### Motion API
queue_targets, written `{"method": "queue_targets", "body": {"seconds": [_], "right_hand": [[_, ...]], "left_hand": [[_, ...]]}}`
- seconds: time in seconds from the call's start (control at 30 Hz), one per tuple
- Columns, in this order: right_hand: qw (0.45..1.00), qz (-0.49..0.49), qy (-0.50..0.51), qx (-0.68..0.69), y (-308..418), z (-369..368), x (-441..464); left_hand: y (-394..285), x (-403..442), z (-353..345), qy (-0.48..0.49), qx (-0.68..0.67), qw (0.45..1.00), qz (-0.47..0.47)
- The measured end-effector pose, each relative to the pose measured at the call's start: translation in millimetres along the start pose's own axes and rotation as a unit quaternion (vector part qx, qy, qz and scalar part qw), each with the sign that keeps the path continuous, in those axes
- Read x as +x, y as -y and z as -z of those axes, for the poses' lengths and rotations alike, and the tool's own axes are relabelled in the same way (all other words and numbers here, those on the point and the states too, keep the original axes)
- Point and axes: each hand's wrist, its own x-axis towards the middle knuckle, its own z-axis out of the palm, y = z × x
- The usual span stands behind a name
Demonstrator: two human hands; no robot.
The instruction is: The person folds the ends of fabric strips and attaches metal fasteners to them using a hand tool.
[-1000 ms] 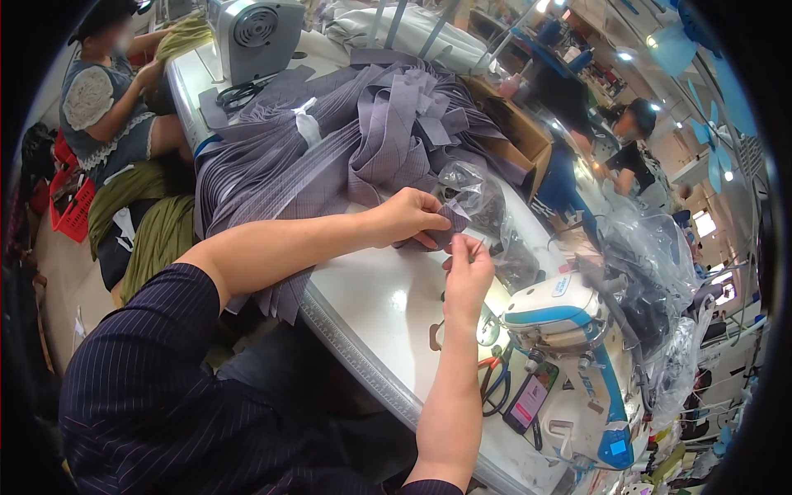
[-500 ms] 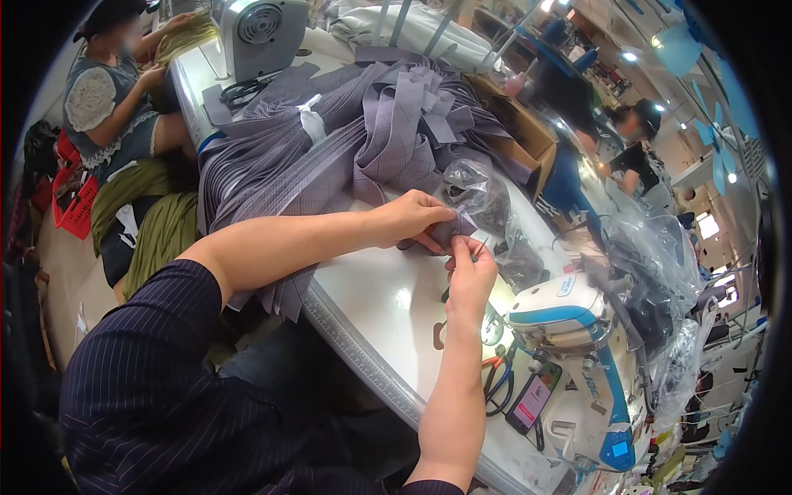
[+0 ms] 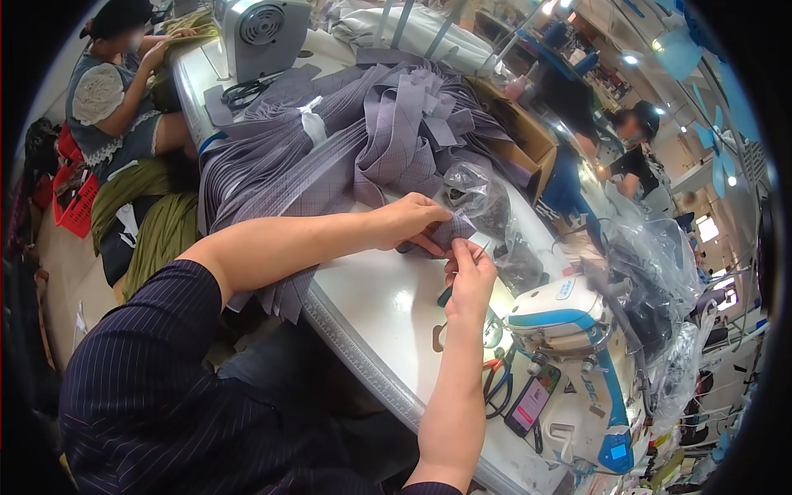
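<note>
My left hand (image 3: 411,223) pinches a small grey checked fabric piece (image 3: 453,229) between thumb and fingers, above the white table. Close beside it, my right hand (image 3: 470,268) has its fingertips pressed together on the piece's lower edge. A thin pointed item sticks out by the right fingertips, too small to identify. Behind my left hand lies a large pile of grey fabric strips (image 3: 280,169), bound in part by a white tie (image 3: 312,120). A white and blue sewing machine (image 3: 557,309) stands to the right of my right hand.
Scissors (image 3: 497,384) and a phone (image 3: 533,402) lie beside my right forearm. Clear plastic bags (image 3: 470,190) and a cardboard box (image 3: 528,139) are beyond my hands. Another machine (image 3: 262,37) stands at the far end. One person (image 3: 111,99) sits at the upper left, another (image 3: 635,148) at the right.
Both hands keep their hold on the fabric piece, with small shifts of the fingers. The camera view has moved slightly. The person at upper left has shifted their arms.
</note>
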Motion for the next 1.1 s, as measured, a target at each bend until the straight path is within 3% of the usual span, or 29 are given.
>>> {"method": "queue_targets", "body": {"seconds": [1.1], "right_hand": [[1.0,-0.019,-0.02,-0.004,-4.9,0.3,4.5]], "left_hand": [[0.6,2.9,-0.2,0.003,0.038,0.999,0.012]]}}
